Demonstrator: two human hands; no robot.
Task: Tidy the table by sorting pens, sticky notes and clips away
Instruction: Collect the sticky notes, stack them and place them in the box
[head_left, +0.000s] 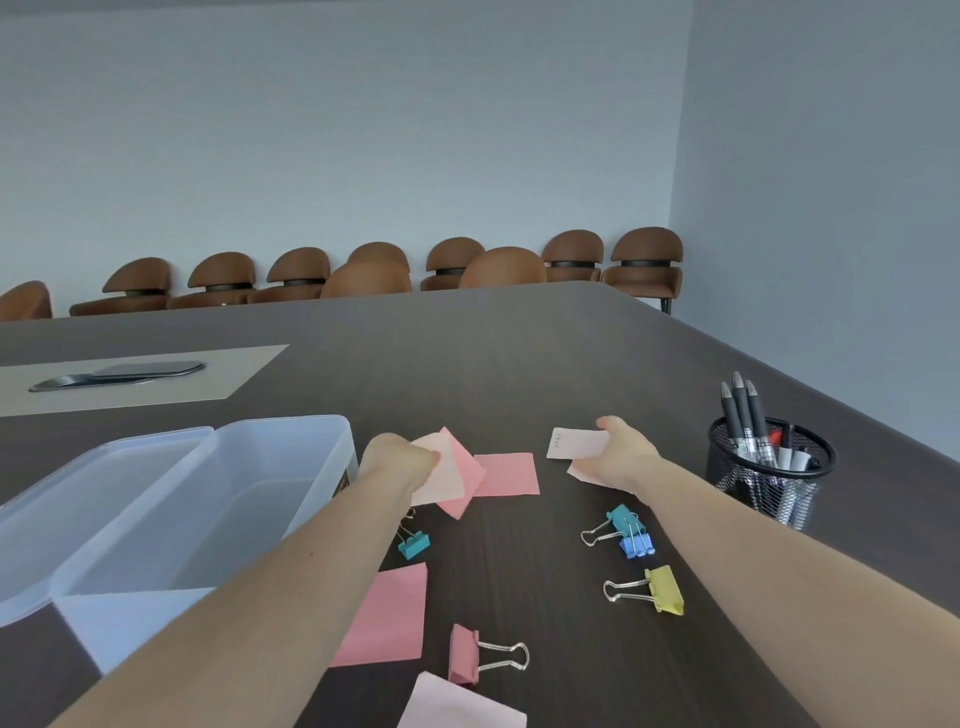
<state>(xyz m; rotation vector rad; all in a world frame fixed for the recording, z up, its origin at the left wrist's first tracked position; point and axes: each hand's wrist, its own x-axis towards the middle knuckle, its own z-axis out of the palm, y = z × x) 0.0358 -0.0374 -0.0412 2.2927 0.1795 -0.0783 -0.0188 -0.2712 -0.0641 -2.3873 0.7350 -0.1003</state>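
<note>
My left hand (397, 460) grips a small bunch of pink sticky notes (452, 475) just above the dark table (519, 353). My right hand (618, 457) holds a pale sticky note (576, 444) lifted off the table, with another pale note under the palm. Loose pink notes lie flat at centre (506, 474) and near me (387, 616), and a pale one (457, 704) sits at the bottom edge. Binder clips are scattered about: teal (414, 544), teal and blue together (628, 532), yellow (664, 590), pink (464, 653). Pens stand in a black mesh cup (769, 467) at right.
A clear plastic box (218, 499) with its lid (78, 499) swung open stands at left, beside my left forearm. A pale inset panel with a dark metal cover (119, 375) lies farther back. Brown chairs (644, 260) line the far wall.
</note>
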